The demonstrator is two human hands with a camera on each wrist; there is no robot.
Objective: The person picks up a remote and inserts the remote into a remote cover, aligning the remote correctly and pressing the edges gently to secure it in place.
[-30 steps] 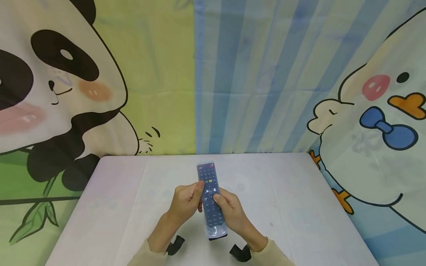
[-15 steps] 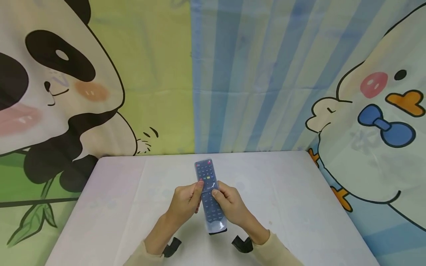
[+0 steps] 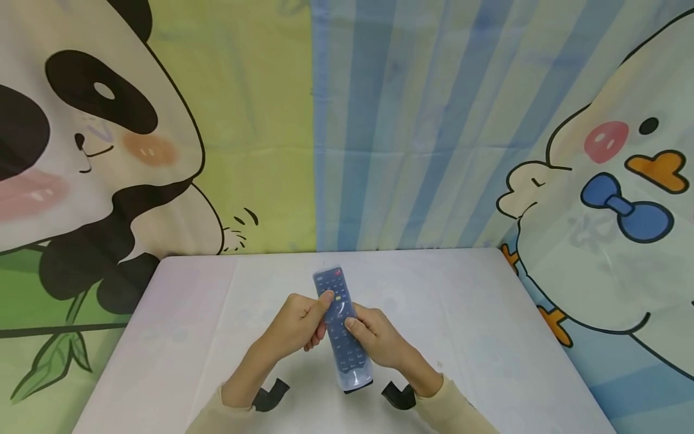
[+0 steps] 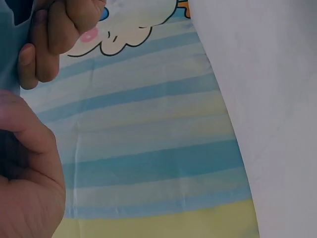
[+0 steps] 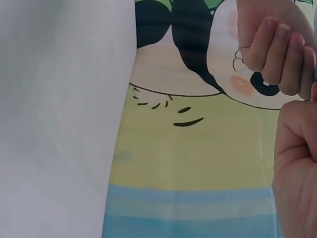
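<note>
the remote is partly covered at mid-length by the left hand and right hand. its button labels are too small to read. both wrist views cut the hands off at the frame edge and show almost nothing of the remote.

bare white table either side, cartoon curtain closing off the back

bright, even light; soft shadows

One remote, two hands — left, right — one table
</note>
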